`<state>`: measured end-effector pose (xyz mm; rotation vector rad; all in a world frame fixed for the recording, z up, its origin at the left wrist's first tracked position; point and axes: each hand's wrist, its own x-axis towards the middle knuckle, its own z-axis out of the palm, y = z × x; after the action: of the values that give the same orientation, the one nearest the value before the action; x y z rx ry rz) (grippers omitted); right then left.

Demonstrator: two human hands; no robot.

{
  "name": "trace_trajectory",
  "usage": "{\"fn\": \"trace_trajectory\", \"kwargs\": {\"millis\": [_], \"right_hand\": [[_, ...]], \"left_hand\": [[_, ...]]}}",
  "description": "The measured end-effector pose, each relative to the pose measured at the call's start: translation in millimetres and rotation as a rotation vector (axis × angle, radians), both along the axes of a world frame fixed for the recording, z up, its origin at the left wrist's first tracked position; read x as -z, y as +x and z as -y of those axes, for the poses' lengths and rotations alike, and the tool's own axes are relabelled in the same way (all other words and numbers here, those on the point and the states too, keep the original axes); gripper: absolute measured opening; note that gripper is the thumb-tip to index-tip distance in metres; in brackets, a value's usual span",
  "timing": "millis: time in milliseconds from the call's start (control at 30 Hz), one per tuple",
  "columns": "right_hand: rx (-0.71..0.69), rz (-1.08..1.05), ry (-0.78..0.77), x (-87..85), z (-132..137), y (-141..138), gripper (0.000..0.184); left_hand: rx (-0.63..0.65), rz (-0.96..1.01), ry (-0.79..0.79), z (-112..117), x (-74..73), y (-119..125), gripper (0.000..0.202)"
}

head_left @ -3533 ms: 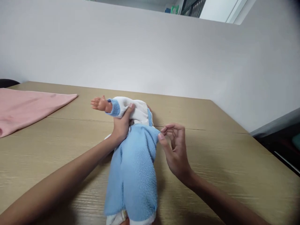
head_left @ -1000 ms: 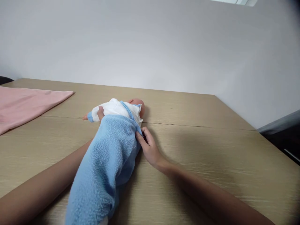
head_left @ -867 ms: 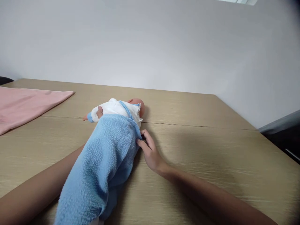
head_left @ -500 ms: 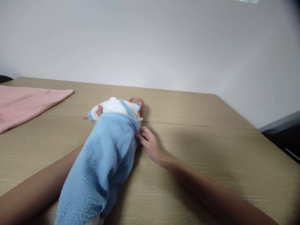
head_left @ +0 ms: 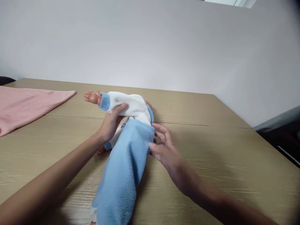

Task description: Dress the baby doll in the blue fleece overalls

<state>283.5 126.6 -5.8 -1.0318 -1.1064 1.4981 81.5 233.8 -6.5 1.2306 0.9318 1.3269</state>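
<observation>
A doll (head_left: 137,103) in a white top with blue cuffs and fleecy blue trousers (head_left: 124,168) lies turned onto its side on the table. Its feet point toward me, and its head is mostly hidden behind the shoulder. My left hand (head_left: 111,125) grips the doll at the chest, thumb over the white sleeve and fingers under the arm, out of sight. At the other side of the waist, my right hand (head_left: 165,145) rests against the trousers' waistband with its fingers apart. One doll hand (head_left: 92,97) sticks out to the left; the other arm lies beneath.
A pink cloth (head_left: 30,106) is spread on the left of the wooden table (head_left: 211,150). A pale wall (head_left: 150,43) stands behind the table. Dark objects (head_left: 283,134) show beyond the right edge.
The doll has been rolled from its front onto its side, and its legs have swung right. My left hand has come into view on its chest. My right hand's fingers have loosened from the waistband.
</observation>
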Motion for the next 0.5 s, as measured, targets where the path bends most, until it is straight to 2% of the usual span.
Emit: {"fn": "trace_trajectory", "kwargs": {"millis": [67,167,300,367,433,500], "right_hand": [[0.009,-0.099,-0.115,-8.2,-2.4,6.1,0.056],[0.042,-0.157,-0.233,-11.3,-12.9,14.8,0.048],[0.032,-0.162,-0.365,-12.1,-22.9,37.0,0.054],[-0.012,-0.171,-0.444,-13.0,-24.4,54.2,0.060],[-0.047,-0.163,-0.502,-12.3,-24.4,72.2,0.063],[-0.037,-0.120,-0.509,-8.2,-23.5,86.5,0.057]], "left_hand": [[0.032,-0.057,0.071,8.9,-0.8,5.4,0.058],[0.120,-0.312,0.130,27.2,-6.6,13.7,0.067],[0.375,-0.540,0.443,46.2,-24.1,17.2,0.090],[0.491,-0.585,0.523,49.1,-30.6,11.8,0.087],[0.481,-0.618,0.493,46.1,-29.3,0.5,0.070],[0.358,-0.687,0.420,37.4,-18.4,-15.2,0.053]]}}
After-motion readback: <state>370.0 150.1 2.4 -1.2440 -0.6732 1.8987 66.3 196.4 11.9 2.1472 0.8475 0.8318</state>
